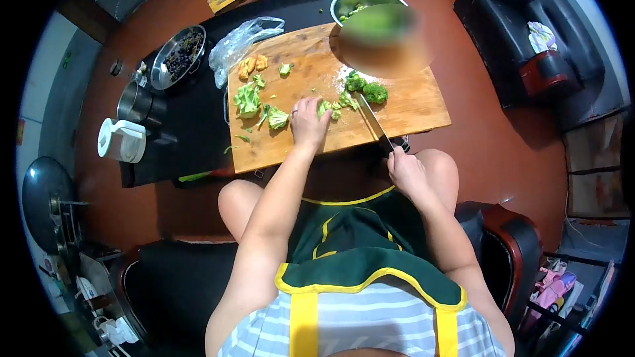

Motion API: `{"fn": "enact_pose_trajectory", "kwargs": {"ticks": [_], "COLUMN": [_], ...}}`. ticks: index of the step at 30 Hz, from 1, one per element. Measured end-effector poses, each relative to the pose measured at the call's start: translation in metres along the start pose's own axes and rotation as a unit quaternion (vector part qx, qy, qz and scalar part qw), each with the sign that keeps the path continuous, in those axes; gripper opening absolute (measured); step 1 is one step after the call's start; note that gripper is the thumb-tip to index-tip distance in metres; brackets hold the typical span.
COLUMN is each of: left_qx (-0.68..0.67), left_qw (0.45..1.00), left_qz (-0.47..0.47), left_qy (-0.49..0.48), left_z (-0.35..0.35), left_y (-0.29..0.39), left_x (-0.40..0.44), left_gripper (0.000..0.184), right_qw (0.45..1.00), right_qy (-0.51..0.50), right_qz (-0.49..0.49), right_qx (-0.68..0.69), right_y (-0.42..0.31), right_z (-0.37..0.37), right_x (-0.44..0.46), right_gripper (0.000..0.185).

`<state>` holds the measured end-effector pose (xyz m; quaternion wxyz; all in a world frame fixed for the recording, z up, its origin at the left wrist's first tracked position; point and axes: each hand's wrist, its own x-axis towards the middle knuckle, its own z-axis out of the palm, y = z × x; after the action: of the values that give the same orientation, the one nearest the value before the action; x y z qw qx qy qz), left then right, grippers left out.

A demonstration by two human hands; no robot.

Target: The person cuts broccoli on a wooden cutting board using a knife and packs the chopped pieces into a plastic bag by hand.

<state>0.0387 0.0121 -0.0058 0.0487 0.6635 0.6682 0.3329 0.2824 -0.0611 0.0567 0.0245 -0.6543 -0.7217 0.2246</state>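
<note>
My right hand (407,170) is closed round the handle of a kitchen knife (374,123), whose blade lies over the cutting board near the cut broccoli. Dark green broccoli florets (376,93) sit just right of the blade tip. On the board, my left hand (309,122) has its fingers curled against a pale green broccoli piece (329,110), left of the blade. Further left are a broccoli stem chunk (277,118) and a leafy light green piece (247,100). All of this rests on the wooden cutting board (410,102).
A metal bowl (339,1) with green pieces stands at the board's far edge, partly behind a blurred patch. Left of the board are a plastic bag (239,43), a steel basin (159,73) with dark contents, a pot (134,102) and a white pitcher (122,140). Yellowish pieces (252,65) lie on the board.
</note>
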Motion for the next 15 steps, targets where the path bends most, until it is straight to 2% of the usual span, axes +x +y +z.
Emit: {"fn": "enact_pose_trajectory", "kwargs": {"ticks": [1, 4, 5, 8, 9, 12, 13, 14, 15], "left_qx": [-0.043, -0.088, -0.084, -0.106, -0.113, -0.071, 0.0, 0.007, 0.014], "left_qw": [0.999, 0.994, 0.994, 0.989, 0.99, 0.996, 0.999, 0.999, 0.999], "left_qz": [-0.011, -0.044, -0.026, 0.011, -0.01, -0.034, -0.037, -0.034, -0.032], "left_qy": [0.013, 0.043, 0.065, 0.103, 0.085, 0.029, 0.011, 0.013, 0.015], "left_z": [-0.002, -0.009, -0.005, 0.007, 0.007, 0.006, 0.008, 0.01, 0.015], "left_y": [0.0, 0.001, -0.001, 0.003, 0.008, 0.03, 0.034, 0.034, 0.033], "left_x": [-0.006, -0.023, -0.027, -0.026, -0.02, -0.005, -0.003, -0.001, 0.001], "left_gripper": [0.038, 0.029, 0.024, 0.025, 0.037, 0.056, 0.063, 0.061, 0.059], "right_qw": [0.999, 0.988, 0.984, 0.941, 0.905, 0.834, 0.862, 0.887, 0.884], "right_qy": [-0.006, -0.043, -0.021, -0.148, -0.19, -0.259, -0.238, -0.21, -0.226], "right_qz": [0.022, -0.003, -0.044, 0.025, 0.04, 0.071, 0.053, 0.005, 0.012], "right_qx": [0.042, 0.15, 0.174, 0.303, 0.378, 0.482, 0.445, 0.412, 0.409], "right_y": [0.0, 0.018, 0.026, 0.015, 0.016, 0.011, 0.007, 0.006, -0.001], "right_z": [0.001, 0.014, 0.022, 0.007, 0.012, 0.02, 0.025, 0.033, 0.032], "right_x": [0.004, 0.019, 0.023, 0.028, 0.032, 0.039, 0.041, 0.043, 0.044], "right_gripper": [0.029, 0.03, 0.03, 0.028, 0.026, 0.02, 0.019, 0.019, 0.02]}}
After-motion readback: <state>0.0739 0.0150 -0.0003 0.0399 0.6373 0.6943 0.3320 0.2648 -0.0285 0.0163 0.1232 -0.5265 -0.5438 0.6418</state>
